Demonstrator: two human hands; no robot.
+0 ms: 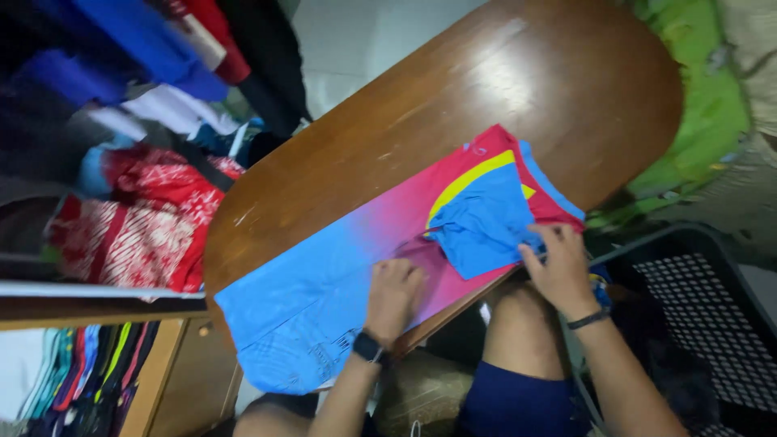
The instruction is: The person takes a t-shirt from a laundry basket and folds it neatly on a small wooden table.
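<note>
The left hand [394, 293] lies flat, fingers curled, pressing a blue-and-pink shirt [340, 267] onto the desk [453, 105]. The right hand [558, 267] pinches the shirt's folded sleeve edge. Right of it stands a black basket [712, 299].

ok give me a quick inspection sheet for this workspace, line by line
surface: oval brown wooden table, glossy, with a few pale scuffs near its left edge
job's things: a jersey shading from light blue to pink and red lies flat along the near edge; its blue sleeve with a yellow stripe is folded over the body
clutter: nothing seen on the table besides the jersey
hands: left hand presses flat on the jersey's middle, dark watch on the wrist; right hand pinches the sleeve edge, dark band on the wrist
cables: nothing seen
surroundings: hanging clothes at left, black plastic basket at right, green cloth beyond the table
</note>
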